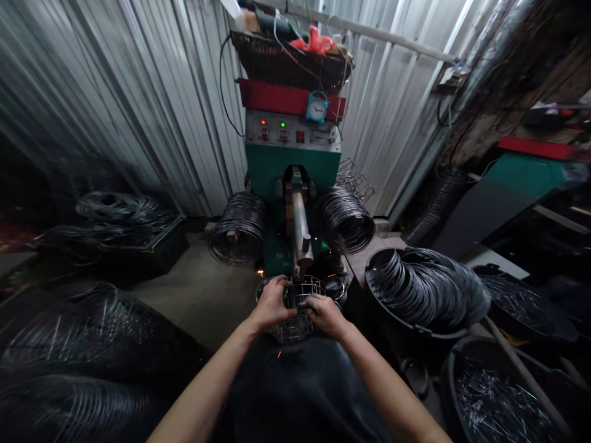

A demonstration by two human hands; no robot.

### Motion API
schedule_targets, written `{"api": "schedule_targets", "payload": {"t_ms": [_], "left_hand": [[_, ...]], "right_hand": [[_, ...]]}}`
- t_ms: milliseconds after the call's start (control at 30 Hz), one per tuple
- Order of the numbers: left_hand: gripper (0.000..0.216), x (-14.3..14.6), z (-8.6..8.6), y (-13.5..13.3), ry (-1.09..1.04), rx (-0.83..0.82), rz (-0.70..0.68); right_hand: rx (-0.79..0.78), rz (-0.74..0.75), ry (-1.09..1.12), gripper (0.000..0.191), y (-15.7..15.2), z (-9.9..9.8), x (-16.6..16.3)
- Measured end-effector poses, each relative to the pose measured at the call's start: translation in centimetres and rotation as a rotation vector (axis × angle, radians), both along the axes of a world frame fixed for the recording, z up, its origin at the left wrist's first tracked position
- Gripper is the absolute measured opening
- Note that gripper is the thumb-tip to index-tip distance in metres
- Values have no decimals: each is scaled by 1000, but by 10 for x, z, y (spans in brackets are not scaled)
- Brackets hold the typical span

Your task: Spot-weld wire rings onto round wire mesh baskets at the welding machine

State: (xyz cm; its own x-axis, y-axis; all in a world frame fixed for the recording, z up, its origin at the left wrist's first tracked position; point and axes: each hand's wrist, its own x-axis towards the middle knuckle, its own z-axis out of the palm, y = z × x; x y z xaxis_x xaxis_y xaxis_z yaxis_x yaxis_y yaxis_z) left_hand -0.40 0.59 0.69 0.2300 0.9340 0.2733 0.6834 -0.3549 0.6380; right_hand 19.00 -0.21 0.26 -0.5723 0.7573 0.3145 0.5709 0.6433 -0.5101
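My left hand (271, 303) is closed on the left side of a round wire basket (292, 331), thumb pointing inward. Across from it, my right hand (325, 314) pinches the same basket near its middle; any small wire in those fingers is too dark to make out. The basket sits just under the tip of the metal electrode arm (301, 221) of a green spot welder (263, 163). Orange sparks fly beside the arm and over my lap. My fingers hide part of the basket's bars.
Wire coils (237, 229) hang on both sides of the welder. At right, a tub (418, 329) holds wire rings, and a bucket (450, 381) holds short wire pieces. More wire stock (115, 206) lies at left. A teal clock (317, 107) hangs on the welder beneath a wicker basket (286, 61).
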Motion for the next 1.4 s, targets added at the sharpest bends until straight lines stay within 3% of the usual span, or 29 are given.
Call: {"api": "schedule_targets", "payload": {"t_ms": [267, 667, 833, 1000, 1400], "left_hand": [[57, 2, 3, 5, -5, 3, 37], [54, 3, 3, 19, 14, -21, 128], [53, 4, 4, 24, 20, -13, 148], [58, 4, 4, 22, 12, 0, 151], [55, 0, 0, 59, -49, -49, 157]], "right_hand": [[9, 35, 17, 19, 12, 5, 0], [-1, -67, -38, 25, 22, 5, -7], [0, -88, 113, 26, 23, -1, -7], [6, -248, 368, 16, 15, -12, 8], [-17, -316, 311, 11, 46, -5, 2]]}}
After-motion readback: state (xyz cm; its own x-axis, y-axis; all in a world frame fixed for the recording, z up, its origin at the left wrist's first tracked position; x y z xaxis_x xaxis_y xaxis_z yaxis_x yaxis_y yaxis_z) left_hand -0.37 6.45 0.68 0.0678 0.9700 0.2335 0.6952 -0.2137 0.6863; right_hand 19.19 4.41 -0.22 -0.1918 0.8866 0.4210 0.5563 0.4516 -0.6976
